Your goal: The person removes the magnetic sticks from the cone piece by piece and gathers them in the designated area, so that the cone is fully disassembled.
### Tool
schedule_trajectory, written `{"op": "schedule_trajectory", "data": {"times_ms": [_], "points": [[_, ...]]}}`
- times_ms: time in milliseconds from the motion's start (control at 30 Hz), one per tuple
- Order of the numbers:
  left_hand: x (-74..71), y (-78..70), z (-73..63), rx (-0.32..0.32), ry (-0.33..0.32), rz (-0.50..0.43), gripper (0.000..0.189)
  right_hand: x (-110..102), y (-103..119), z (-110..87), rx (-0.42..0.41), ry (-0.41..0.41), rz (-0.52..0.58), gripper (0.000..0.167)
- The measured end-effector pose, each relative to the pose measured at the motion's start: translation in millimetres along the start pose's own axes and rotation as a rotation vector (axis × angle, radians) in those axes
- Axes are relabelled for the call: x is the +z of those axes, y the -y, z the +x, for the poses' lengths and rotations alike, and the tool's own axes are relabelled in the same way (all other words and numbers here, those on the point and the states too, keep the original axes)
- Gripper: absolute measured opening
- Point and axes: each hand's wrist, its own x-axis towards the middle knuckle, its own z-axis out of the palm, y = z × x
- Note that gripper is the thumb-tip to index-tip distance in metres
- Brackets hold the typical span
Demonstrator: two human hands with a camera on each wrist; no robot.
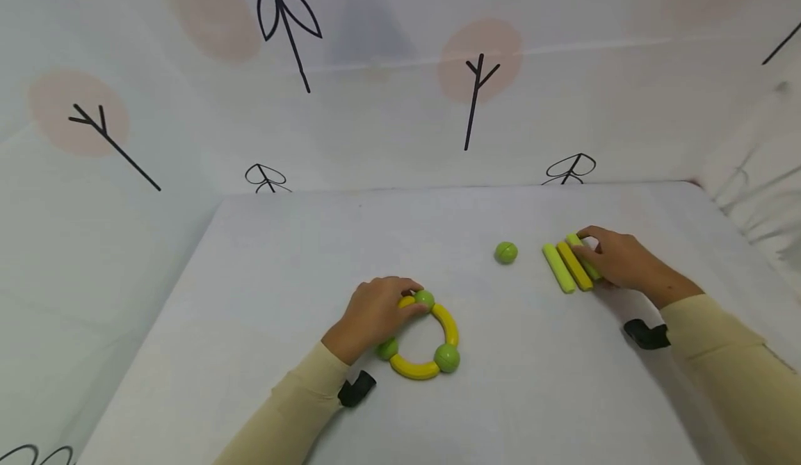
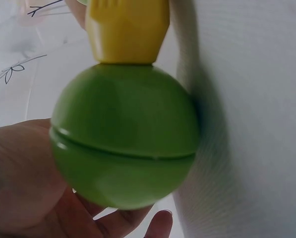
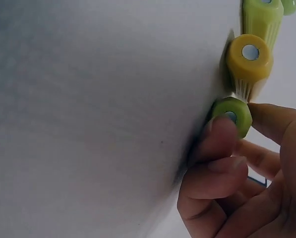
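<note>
Your right grip [image 1: 616,256] pinches the rightmost light-green stick [image 1: 574,240] between thumb and fingers. Just beside it lie a yellow stick [image 1: 574,266] and another light-green stick [image 1: 558,268], roughly parallel on the white tabletop [image 1: 281,256]. Your left grip [image 1: 377,311] holds the ring [image 1: 415,370] of yellow curved pieces and green balls at its far side, thumb and fingers narrowed on the part beside the far ball [image 1: 424,300]. You have that ring near the middle, well apart from the left and far edges. Between it and the sticks runs a broad strip of surface, with a loose green ball [image 1: 506,252] farther back, nearer the sticks. Patterned cloth [image 1: 388,124] rises along the far edge.
</note>
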Motion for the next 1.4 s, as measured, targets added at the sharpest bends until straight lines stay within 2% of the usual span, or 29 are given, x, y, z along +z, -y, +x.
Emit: {"op": "schedule_trajectory", "data": {"times_ms": [167, 267, 333, 467, 567, 700, 800, 1000, 1233, 1400], "points": [[-0.1, -1.0, 0.1, -0.002, 0.001, -0.001, 0.035, -2.2, -0.9, -3.5, -0.010, -0.002, -0.010, 0.058], [-0.5, -1.1, -0.1, -0.009, 0.006, -0.011, 0.035, -7.0, 2.6, -8.7, -0.032, -0.045, -0.035, 0.059], [-0.7, -0.6, -0.4, -0.015, 0.015, -0.026, 0.035, -9.9, 13.2, -15.8, -0.060, -0.089, -0.052, 0.058], [-1.6, 1.3, 0.6, -0.011, 0.047, -0.070, 0.040, -4.8, 59.3, -38.2, -0.166, -0.188, -0.030, 0.049], [-2.8, 3.0, 2.0, -0.010, 0.065, -0.099, 0.044, 16.6, 100.6, -50.1, -0.287, -0.227, 0.015, 0.037], [-3.4, 7.2, 3.6, -0.003, 0.072, -0.110, 0.044, 56.2, 144.8, -51.7, -0.430, -0.154, 0.030, 0.029], [-1.6, 8.3, 4.4, 0.021, 0.079, -0.100, 0.043, 78.3, 163.9, -49.6, -0.463, -0.067, 0.044, 0.026], [1.9, 5.3, 4.2, 0.072, 0.085, -0.070, 0.042, 96.7, 169.4, -48.6, -0.437, 0.040, 0.100, 0.022], [1.9, 1.4, 2.5, 0.089, 0.081, -0.058, 0.040, 101.2, 164.6, -44.3, -0.499, 0.045, 0.065, 0.024], [1.9, 1.3, 3.1, 0.078, 0.060, -0.065, 0.037, 102.2, 165.5, -41.5, -0.465, 0.049, 0.065, 0.022]]}}
